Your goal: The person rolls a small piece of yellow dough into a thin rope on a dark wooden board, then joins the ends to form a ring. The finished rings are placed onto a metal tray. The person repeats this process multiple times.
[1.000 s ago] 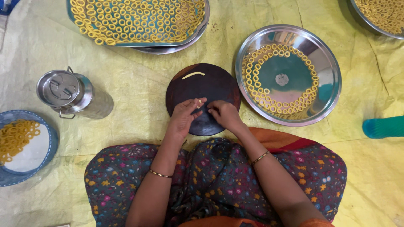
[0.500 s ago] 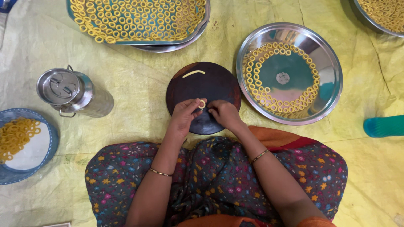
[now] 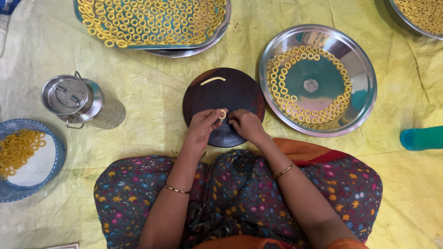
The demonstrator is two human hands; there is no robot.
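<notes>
A dark round wooden board (image 3: 235, 92) lies on the yellow sheet in front of my knees. My left hand (image 3: 201, 126) and my right hand (image 3: 246, 125) meet over its near half, fingertips pinching a small yellow dough ring (image 3: 223, 114) between them. A short strip of yellow dough (image 3: 212, 80) lies on the board's far side. To the right sits a round steel plate (image 3: 360, 69) with dough rings laid in circles around its rim.
A large tray (image 3: 221, 27) full of dough rings lies at the back, another plate of rings (image 3: 406, 20) at the top right. A lidded steel can (image 3: 76, 99) stands left, a blue plate (image 3: 50, 170) with rings further left. A teal object (image 3: 422, 138) lies at the right edge.
The dough between my fingers has been bent from a strip into a closed ring. Both hands stayed over the near half of the board.
</notes>
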